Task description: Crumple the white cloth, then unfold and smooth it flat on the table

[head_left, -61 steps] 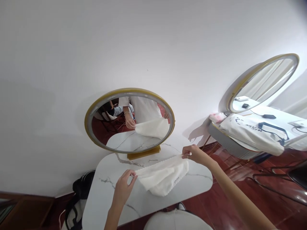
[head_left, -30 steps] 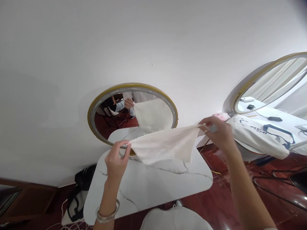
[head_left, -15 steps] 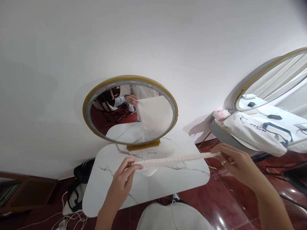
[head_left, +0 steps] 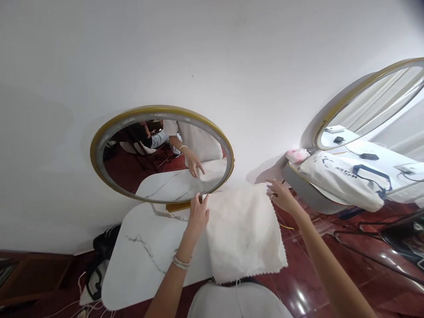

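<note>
A white cloth with a scalloped edge lies spread over the right part of the marble-patterned table, its near edge hanging past the table's front. My left hand, with a bracelet at the wrist, is at the cloth's far left corner, fingers apart. At the far right corner is my right hand, wearing a ring, its fingers spread beside the cloth's edge. An oval gold-rimmed mirror stands behind the table and reflects one hand with its fingers apart.
To the right, a second table carries a white bag with dark print, a pink-and-white packet and another gold-rimmed mirror. A dark chair stands at right. Black bags and cables lie on the floor at left.
The cloth, held stretched between both hands and seen edge-on before, now lies spread over the table. Both hands have moved farther back and closer together, and their fingers have opened.
</note>
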`<action>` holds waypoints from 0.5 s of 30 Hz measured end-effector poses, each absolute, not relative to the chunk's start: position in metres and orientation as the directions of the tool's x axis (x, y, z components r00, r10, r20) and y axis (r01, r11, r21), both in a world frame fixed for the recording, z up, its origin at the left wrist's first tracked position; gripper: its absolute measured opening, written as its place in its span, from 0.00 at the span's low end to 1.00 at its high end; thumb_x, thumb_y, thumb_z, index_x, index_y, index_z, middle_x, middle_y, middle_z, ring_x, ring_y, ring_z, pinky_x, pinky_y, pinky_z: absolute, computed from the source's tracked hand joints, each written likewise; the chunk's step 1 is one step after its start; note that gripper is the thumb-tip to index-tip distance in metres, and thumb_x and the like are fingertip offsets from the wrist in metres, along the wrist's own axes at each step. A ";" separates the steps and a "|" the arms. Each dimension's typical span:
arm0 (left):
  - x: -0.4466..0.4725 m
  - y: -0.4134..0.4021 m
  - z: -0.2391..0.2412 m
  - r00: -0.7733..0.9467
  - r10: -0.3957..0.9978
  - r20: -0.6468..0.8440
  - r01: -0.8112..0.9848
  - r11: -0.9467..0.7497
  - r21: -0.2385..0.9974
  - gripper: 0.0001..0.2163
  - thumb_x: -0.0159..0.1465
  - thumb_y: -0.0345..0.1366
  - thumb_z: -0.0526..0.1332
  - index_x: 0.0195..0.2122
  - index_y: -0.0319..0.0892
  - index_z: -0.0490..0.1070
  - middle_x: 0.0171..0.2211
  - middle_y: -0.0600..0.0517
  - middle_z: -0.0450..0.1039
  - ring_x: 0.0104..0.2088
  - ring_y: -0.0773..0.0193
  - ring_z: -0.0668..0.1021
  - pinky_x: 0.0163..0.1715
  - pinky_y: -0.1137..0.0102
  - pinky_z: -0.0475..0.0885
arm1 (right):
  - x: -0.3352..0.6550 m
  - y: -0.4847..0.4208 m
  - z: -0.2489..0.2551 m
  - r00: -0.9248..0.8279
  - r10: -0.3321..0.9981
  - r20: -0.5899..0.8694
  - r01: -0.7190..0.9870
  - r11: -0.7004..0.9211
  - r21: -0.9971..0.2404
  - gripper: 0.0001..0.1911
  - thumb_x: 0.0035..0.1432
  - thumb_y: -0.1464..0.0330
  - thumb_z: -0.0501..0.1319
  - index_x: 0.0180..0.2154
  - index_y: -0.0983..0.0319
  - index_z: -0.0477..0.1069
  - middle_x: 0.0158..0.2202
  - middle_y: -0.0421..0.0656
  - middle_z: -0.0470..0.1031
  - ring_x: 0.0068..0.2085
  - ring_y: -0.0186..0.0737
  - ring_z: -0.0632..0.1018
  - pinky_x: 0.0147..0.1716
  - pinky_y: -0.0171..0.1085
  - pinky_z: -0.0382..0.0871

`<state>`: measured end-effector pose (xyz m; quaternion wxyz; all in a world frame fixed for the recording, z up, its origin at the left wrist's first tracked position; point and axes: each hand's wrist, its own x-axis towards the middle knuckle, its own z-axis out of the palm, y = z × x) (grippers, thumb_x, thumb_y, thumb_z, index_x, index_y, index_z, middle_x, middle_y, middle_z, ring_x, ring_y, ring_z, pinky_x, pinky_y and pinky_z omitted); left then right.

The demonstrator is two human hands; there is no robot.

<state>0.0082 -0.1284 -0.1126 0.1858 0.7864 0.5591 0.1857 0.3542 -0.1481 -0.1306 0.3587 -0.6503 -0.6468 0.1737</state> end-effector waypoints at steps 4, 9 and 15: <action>0.019 -0.159 -0.171 0.335 0.941 0.045 0.843 -0.320 0.432 0.22 0.64 0.34 0.52 0.60 0.42 0.62 0.64 0.40 0.52 0.64 0.47 0.59 0.59 0.51 0.62 | 0.328 -0.172 -0.189 0.079 0.959 0.273 0.736 0.129 -0.665 0.22 0.57 0.62 0.54 0.53 0.61 0.65 0.58 0.53 0.66 0.59 0.49 0.68 0.57 0.51 0.64; 0.009 -0.206 -0.252 0.322 0.947 -0.022 0.876 -0.289 0.386 0.18 0.65 0.35 0.50 0.55 0.44 0.69 0.63 0.43 0.59 0.63 0.49 0.63 0.58 0.54 0.65 | 0.283 -0.237 -0.258 0.044 0.976 0.214 0.762 0.106 -0.639 0.17 0.61 0.63 0.51 0.49 0.59 0.69 0.54 0.53 0.70 0.56 0.51 0.72 0.52 0.51 0.69; 0.043 -0.179 -0.287 0.363 0.924 0.118 0.863 -0.381 0.333 0.20 0.68 0.34 0.46 0.59 0.42 0.63 0.65 0.44 0.56 0.66 0.52 0.58 0.59 0.53 0.65 | 0.265 -0.215 -0.293 0.095 0.955 0.280 0.877 0.053 -0.478 0.23 0.67 0.63 0.45 0.61 0.60 0.59 0.61 0.53 0.64 0.64 0.49 0.61 0.59 0.52 0.61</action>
